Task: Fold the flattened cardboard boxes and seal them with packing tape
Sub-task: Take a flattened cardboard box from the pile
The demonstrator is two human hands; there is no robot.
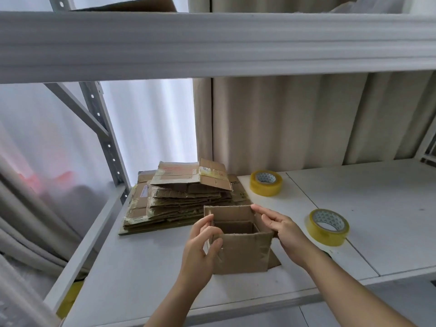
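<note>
I'm squaring up the opened box (240, 241): left hand (203, 246) grips its left wall, right hand (280, 230) steadies the right flap; next, fold flaps and fetch the near tape roll (328, 226).

Bright, soft daylight through sheer curtains (151, 128) at rear left, washing them out. Faint, diffuse shadows only on the pale worktop (377, 208). Wide-angle bowing along the upper shelf (212, 43) edge. Blurred near the left border; sharp at centre.
</note>
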